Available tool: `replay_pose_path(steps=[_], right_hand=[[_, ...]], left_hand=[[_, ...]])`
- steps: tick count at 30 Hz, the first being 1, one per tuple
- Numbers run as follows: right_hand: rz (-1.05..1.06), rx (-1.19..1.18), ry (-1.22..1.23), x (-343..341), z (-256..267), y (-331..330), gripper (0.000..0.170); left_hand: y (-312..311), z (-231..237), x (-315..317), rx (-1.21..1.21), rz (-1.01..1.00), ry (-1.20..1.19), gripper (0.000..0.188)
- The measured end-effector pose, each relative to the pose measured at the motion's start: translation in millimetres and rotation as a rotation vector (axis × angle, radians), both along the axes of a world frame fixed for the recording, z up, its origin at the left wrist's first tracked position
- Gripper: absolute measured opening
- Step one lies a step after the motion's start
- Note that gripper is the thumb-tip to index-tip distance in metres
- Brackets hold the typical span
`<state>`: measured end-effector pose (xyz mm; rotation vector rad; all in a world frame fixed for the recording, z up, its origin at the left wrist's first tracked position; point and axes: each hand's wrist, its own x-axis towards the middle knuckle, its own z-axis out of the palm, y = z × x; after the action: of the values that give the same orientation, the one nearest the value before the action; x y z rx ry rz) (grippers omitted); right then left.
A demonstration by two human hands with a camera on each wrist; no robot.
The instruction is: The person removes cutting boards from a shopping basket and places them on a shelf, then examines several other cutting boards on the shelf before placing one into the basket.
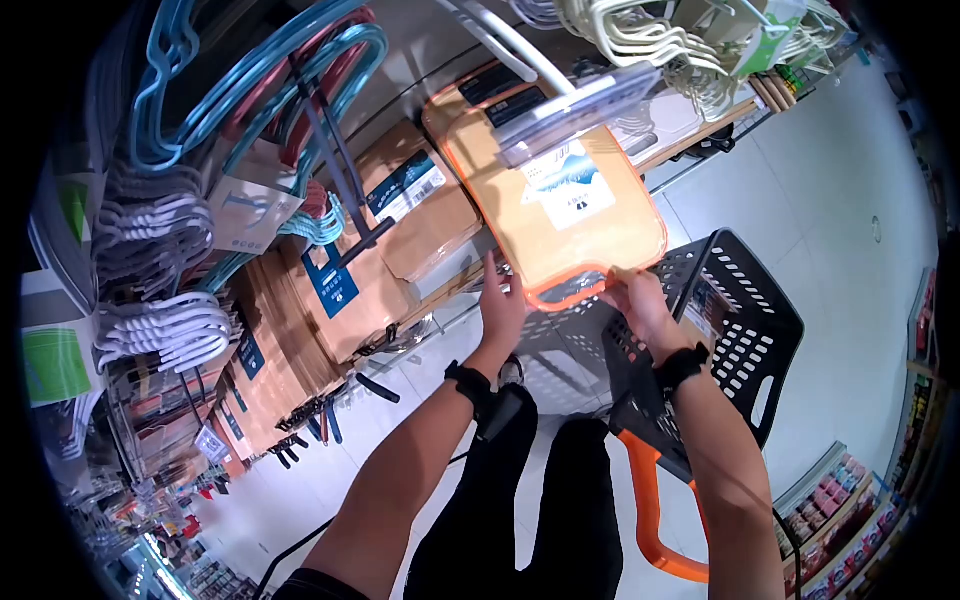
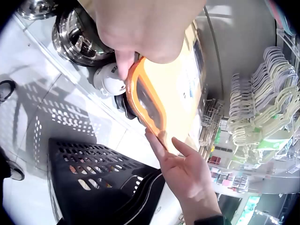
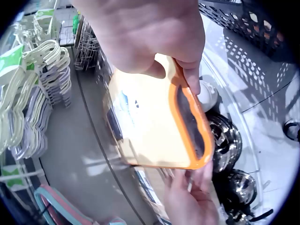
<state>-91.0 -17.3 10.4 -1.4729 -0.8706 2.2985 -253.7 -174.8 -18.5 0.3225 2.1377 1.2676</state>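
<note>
A tan cutting board [image 1: 520, 235] with an orange rim and a slotted orange handle lies face up before me, a white and blue label on its face. Its handle end points toward my body. My left hand [image 1: 503, 312] holds the left corner at the handle end, index finger stretched along the edge. At the opposite corner my right hand [image 1: 642, 300] grips the board, thumb toward the face and fingers at the rim. In the left wrist view, the fingers of the right hand [image 2: 187, 176] reach under the edge. Part of the board's far end is hidden behind a clear sign holder [image 1: 580, 105].
Packaged brown boards [image 1: 325, 290] stand in a row to the left. Blue hangers [image 1: 260, 75] and white hangers [image 1: 165, 330] hang at upper left, cream hangers [image 1: 640, 35] at top right. A black basket [image 1: 755, 300] with an orange handle [image 1: 650, 510] stands at right. Metal pots [image 3: 225, 140] sit below.
</note>
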Motion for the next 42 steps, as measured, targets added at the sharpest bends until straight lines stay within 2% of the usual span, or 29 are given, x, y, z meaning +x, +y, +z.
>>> replay_pose_path(steps=[2,5,6,9,10,11,13,14,17,18,21,22,25,27,29,32,33,34,35,37,40,42], right_hand=[[0.016,0.009,-0.033,-18,-3,18,0.013],[0.041,0.016,-0.181,-33,8,22,0.013],[0.027,0.001,-0.121,-26,-3,23,0.016],[-0.125,0.144,-0.287,-12,-1,30,0.022],[-0.286,0.213,-0.266,-10,-3,32,0.024],[-0.31,0.221,-0.216,-7,5,37,0.024],[-0.191,0.159,-0.042,3,1,55,0.026],[-0.174,0.152,-0.051,3,3,60,0.028],[-0.205,0.232,-0.255,-6,11,59,0.03],[-0.263,0.296,-0.238,-8,13,59,0.031],[-0.218,0.429,-0.196,-14,15,61,0.031],[-0.246,0.459,-0.213,-20,10,60,0.028],[-0.102,0.467,-0.463,-28,1,67,0.03],[-0.172,0.251,-0.169,-35,-12,66,0.035],[-0.223,0.245,-0.131,-38,-18,64,0.035],[-0.298,-0.037,-0.111,-59,27,74,0.035],[-0.262,-0.058,0.105,-66,22,80,0.033],[-0.337,0.02,-0.01,-76,13,85,0.031],[-0.29,0.082,-0.009,-83,-9,92,0.032],[-0.391,0.164,-0.058,-106,-19,95,0.032],[-0.282,0.143,-0.046,-92,-24,98,0.037],[-0.141,0.166,-0.045,-71,-10,92,0.045]], left_hand=[[11,18,-5,0.065,0.178,-0.237,0.053],[5,5,-8,0.055,0.177,-0.34,0.052],[0,4,-9,0.088,0.116,-0.468,0.056],[-3,6,-1,0.037,0.219,-0.717,0.062],[-3,5,2,0.098,0.205,-0.77,0.067],[2,17,4,0.127,0.196,-0.842,0.063],[8,20,5,0.222,0.114,-0.955,0.058],[12,20,6,0.252,0.116,-0.985,0.05],[23,33,-2,0.226,-0.005,-0.87,0.037],[25,38,-3,0.255,-0.028,-0.86,0.036],[29,57,-11,0.224,0.007,-0.77,0.035],[27,41,-17,0.195,0.023,-0.738,0.037],[25,23,-40,0.016,0.087,-0.957,0.039],[28,26,-42,0.08,0.095,-1.017,0.041],[30,25,-39,0.147,0.068,-1.001,0.04],[41,19,-47,0.191,0.114,-1.061,0.041],[43,13,-49,0.191,0.136,-1.087,0.041],[45,4,-58,0.288,0.048,-1.159,0.042],[53,18,-61,0.315,0.044,-1.135,0.042],[66,44,-66,0.195,0.138,-1.09,0.04],[54,10,-64,0.214,0.076,-1.037,0.041],[51,10,-51,0.143,0.081,-0.945,0.047]])
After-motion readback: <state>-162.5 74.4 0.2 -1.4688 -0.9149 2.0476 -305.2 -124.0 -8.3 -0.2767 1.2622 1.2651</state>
